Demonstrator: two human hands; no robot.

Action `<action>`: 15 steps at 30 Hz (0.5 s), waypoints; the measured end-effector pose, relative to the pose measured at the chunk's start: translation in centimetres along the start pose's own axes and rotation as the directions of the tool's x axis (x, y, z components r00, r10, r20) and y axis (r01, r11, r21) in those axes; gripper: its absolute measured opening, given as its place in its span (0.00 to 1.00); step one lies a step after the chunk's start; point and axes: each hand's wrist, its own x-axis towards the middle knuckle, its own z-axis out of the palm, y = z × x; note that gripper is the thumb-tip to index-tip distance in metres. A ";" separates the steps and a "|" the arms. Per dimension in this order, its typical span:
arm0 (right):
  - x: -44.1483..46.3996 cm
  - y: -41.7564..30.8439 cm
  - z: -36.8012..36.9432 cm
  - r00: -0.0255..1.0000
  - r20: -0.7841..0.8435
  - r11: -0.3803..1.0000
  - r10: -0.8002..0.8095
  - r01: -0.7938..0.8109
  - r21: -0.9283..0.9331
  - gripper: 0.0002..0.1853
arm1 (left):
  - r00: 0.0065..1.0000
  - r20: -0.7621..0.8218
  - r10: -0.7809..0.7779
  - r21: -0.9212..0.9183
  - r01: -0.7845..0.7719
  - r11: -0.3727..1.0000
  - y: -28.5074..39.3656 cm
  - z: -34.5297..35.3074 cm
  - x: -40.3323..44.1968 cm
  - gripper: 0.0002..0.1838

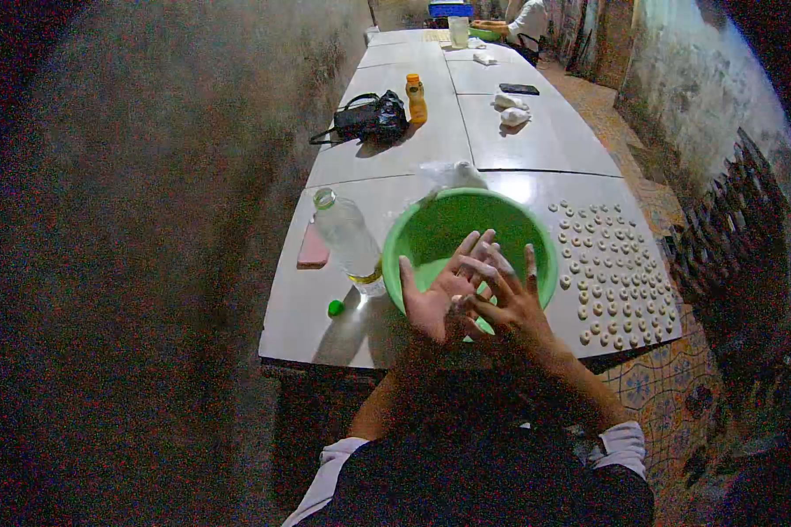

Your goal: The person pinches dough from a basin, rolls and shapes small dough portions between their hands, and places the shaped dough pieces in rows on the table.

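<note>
Over a green plastic basin (395, 230), my two hands meet with pale, floury-looking fingertips. My left hand (435, 307) is turned palm up, its thumb and fingers stretched apart. Across that palm lies my right hand (517, 307), fingers spread, touching or nearly touching it. Whether something small sits between the palms cannot be made out. To the right of the basin, several small pale dough rings (624, 281) lie in rows on the white table (545, 149). The basin's contents are partly hidden behind my hands.
Left of the basin stand a clear bottle (347, 237) without its cap, a green cap (335, 307) and a pink object (313, 249). Farther back are a black bag (371, 119), an orange bottle (416, 99), white bags (513, 112) and a phone (518, 89). Another person (526, 22) sits at the far end.
</note>
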 end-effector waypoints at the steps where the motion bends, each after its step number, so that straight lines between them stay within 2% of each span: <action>1: -0.2 0.4 0.1 1.000 -0.005 1.000 -0.022 0.022 -0.011 0.13 | 1.000 -0.003 0.014 -0.004 -0.014 1.000 -0.2 0.0 0.0 0.55; 5: 0.0 0.4 0.2 1.000 0.016 0.994 -0.007 0.005 0.111 0.12 | 1.000 -0.011 0.016 0.043 -0.015 0.999 -0.3 0.4 -0.2 0.55; 7: 0.0 0.4 0.8 0.995 -0.057 0.993 -0.082 0.086 0.080 0.11 | 1.000 -0.025 0.014 -0.071 -0.015 0.997 -0.4 0.4 -0.2 0.54; 8: -0.1 0.4 1.1 0.995 -0.057 0.993 -0.082 0.087 0.080 0.11 | 1.000 -0.024 0.014 -0.071 -0.015 0.997 -0.5 0.3 -0.2 0.54; 10: -0.2 0.3 1.6 0.995 -0.098 0.973 -0.013 0.035 0.230 0.10 | 1.000 0.010 0.009 0.040 -0.010 0.999 -0.7 -0.1 -0.2 0.54; 11: 0.1 -0.2 0.7 0.999 -0.021 0.966 0.029 -0.022 0.259 0.11 | 1.000 0.021 0.008 0.039 -0.009 0.999 -0.6 -0.2 -0.1 0.55; 12: 0.1 -0.1 0.7 0.999 -0.020 0.966 0.029 -0.023 0.259 0.11 | 1.000 0.020 0.008 0.038 -0.009 0.999 -0.6 -0.1 -0.1 0.55; 14: 0.1 0.4 0.9 0.998 -0.038 0.946 0.060 -0.045 0.322 0.11 | 1.000 -0.015 -0.011 -0.132 0.009 0.991 -0.6 0.3 -0.1 0.55; 15: 0.1 0.5 0.7 0.997 -0.038 0.945 0.060 -0.045 0.323 0.11 | 1.000 -0.028 -0.002 -0.061 0.001 0.998 -0.5 -0.1 0.0 0.55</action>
